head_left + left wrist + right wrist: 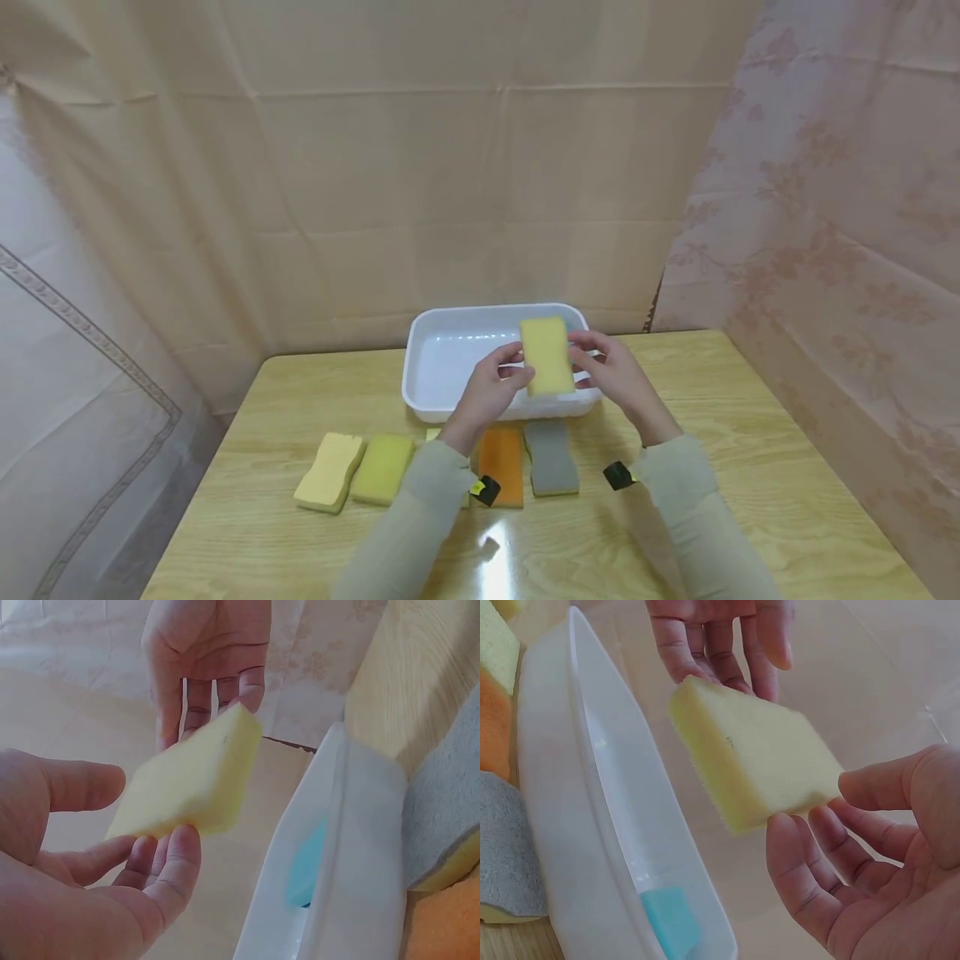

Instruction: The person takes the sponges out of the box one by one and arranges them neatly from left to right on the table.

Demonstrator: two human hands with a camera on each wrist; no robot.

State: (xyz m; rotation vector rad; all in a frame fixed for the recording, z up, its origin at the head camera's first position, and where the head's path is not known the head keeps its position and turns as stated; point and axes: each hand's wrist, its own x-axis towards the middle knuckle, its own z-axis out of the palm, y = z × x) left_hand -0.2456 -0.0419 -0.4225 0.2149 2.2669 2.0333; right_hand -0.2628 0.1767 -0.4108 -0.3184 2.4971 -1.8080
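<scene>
A plain yellow sponge (547, 357) is held up above the front right part of a white tray (442, 400). My left hand (491, 390) holds its left edge, fingers behind it; the left wrist view shows the thumb (90, 786) lifted slightly from the sponge's face. At the opposite edge, my right hand (618, 375) pinches the sponge between thumb and fingers, as the right wrist view shows. Inside the tray lies a turquoise sponge (671, 922), which the raised sponge and right hand hide in the head view.
In front of the tray lies a row of sponges: a pale yellow wavy one (330, 472), a yellow one (384, 469), one mostly hidden by my left arm, an orange one (502, 467) and a grey one (552, 458). Cloth hangs behind the wooden table (750, 467) and at its sides.
</scene>
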